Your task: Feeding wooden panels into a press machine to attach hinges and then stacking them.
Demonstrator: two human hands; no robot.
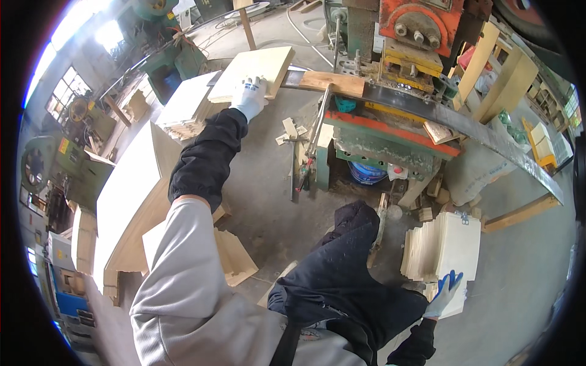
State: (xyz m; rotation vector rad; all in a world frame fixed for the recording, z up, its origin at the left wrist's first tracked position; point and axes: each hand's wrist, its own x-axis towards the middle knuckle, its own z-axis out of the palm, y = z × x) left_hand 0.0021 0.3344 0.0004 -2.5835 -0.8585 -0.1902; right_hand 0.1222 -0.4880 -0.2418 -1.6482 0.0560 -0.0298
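Observation:
My left hand (250,96), in a white glove, grips the near edge of a small pile of square plywood boards (252,61) lying on a long metal rail (458,119). My left arm is stretched forward beside another pale board stack (183,101). At the lower right, my right hand (445,291), in a white and blue glove, touches a stack of pale thin boards (452,240), its fingers spread apart. A short brown wooden piece (331,82) also sits on the rail, at the foot of the machine.
An orange and green press (410,23) stands ahead, a blue bucket (364,173) below it. Large leaning sheets (127,201) and more green machines (36,163) are at the left. Wood scraps (288,136) lie on the floor. A wooden beam (517,211) crosses at the right.

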